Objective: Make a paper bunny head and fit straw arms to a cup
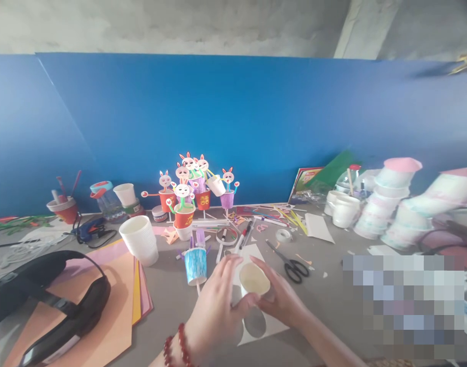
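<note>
- Two-handed grip: left hand (220,293) and right hand (281,295) hold a white paper cup (255,280) between them, fingers curved about its sides, thumbs at the near side of the rim.
- Cup position: above the table (321,326), mouth tilted toward the viewer, pale interior visible.
- Left wrist: dark red bead bracelets (184,344).
- Beneath the hands: white sheet (273,325) with round openings, the grey tabletop showing through.
- Right of the cup: black-handled scissors (296,271), lying open; beyond them, a tape roll (283,235).
- Left of the cup: blue-streaked paper cup (196,265), near the left hand; farther left, a stack of white cups (139,242) and peach paper sheets (116,311).
- Behind: rabbit-faced cup figures (184,216), clustered before a blue partition (256,127).
- Far right: tilting cup towers (393,196) with pink tops.
</note>
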`<state>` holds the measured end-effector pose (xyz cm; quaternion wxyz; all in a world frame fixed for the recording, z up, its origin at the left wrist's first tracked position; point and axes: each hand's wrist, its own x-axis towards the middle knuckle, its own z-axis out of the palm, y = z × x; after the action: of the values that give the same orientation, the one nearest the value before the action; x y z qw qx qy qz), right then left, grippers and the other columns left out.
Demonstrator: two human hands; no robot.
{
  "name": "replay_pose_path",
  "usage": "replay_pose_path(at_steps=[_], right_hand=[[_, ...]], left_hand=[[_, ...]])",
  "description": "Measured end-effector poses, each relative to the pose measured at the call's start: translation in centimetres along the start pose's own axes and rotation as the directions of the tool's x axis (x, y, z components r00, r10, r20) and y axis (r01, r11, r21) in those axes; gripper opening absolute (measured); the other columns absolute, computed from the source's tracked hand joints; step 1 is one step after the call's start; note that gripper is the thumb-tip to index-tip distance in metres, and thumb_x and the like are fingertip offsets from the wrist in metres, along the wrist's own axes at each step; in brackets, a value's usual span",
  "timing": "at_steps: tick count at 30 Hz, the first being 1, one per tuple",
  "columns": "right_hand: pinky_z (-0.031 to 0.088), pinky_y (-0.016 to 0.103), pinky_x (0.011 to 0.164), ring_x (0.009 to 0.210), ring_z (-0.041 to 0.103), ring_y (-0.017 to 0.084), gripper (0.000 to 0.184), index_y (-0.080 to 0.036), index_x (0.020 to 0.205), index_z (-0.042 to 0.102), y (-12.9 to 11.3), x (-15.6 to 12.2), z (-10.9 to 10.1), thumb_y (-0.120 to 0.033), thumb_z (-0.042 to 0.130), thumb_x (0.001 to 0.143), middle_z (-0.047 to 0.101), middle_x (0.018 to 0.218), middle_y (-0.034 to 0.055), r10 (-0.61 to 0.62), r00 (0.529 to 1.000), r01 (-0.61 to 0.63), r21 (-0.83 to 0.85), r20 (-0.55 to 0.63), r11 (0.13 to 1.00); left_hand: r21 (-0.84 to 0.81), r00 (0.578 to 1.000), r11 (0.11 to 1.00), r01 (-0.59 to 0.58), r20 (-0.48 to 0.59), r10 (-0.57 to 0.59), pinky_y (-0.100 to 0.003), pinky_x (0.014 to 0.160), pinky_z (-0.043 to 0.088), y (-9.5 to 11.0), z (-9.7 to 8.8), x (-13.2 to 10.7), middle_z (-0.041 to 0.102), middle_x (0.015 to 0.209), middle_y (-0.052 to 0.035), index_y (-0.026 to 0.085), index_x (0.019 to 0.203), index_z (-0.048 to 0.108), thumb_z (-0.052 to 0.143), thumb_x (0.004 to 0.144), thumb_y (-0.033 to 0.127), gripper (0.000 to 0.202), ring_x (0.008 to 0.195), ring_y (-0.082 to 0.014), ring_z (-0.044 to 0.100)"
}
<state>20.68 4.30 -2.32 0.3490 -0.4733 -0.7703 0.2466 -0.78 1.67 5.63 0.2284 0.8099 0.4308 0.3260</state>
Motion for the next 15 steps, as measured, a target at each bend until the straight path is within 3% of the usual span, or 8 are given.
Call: replay_pose_path(at_steps=[4, 9, 15], right_hand=[[0.047, 0.048, 0.107, 0.134, 0.053, 0.033, 0.091, -0.030, 0.154, 0.032, 0.2, -0.3, 0.3, -0.017, 0.065, 0.070, 0.052, 0.151, 0.0094, -0.002, 1.000, 0.003, 0.059, -0.021, 0.998], [0.045, 0.051, 0.108, 0.137, 0.049, 0.035, 0.095, -0.024, 0.156, 0.029, -0.3, -0.3, 0.3, -0.015, 0.064, 0.068, 0.051, 0.151, 0.0135, 0.078, 0.997, -0.079, 0.069, 0.006, 0.995], [0.042, 0.050, 0.111, 0.139, 0.047, 0.034, 0.102, -0.024, 0.158, 0.025, -0.4, -0.5, 0.6, -0.009, 0.063, 0.064, 0.046, 0.155, 0.0134, 0.074, 0.997, -0.075, 0.080, 0.014, 0.994]], left_hand=[[0.072, 0.988, 0.994, -0.082, 0.139, 0.072, -0.056, 0.110, 0.043, 0.0, 1.1, 2.2, 0.055, 0.142, -0.0206, 0.012, 0.138, 0.048, 0.070, 0.086, 0.022, 0.058, 0.135, -0.0353, 0.049], [0.104, 0.987, 0.990, -0.094, 0.140, 0.079, -0.055, 0.110, 0.044, -1.3, 2.9, 2.2, 0.053, 0.144, -0.0203, 0.013, 0.140, 0.049, 0.065, 0.087, 0.016, 0.055, 0.137, -0.0356, 0.047], [0.085, 0.982, 0.995, -0.056, 0.182, 0.040, -0.055, 0.112, 0.042, -1.8, 3.3, 2.3, 0.050, 0.146, -0.0212, 0.011, 0.142, 0.047, 0.065, 0.083, 0.015, 0.062, 0.139, -0.0365, 0.044]])
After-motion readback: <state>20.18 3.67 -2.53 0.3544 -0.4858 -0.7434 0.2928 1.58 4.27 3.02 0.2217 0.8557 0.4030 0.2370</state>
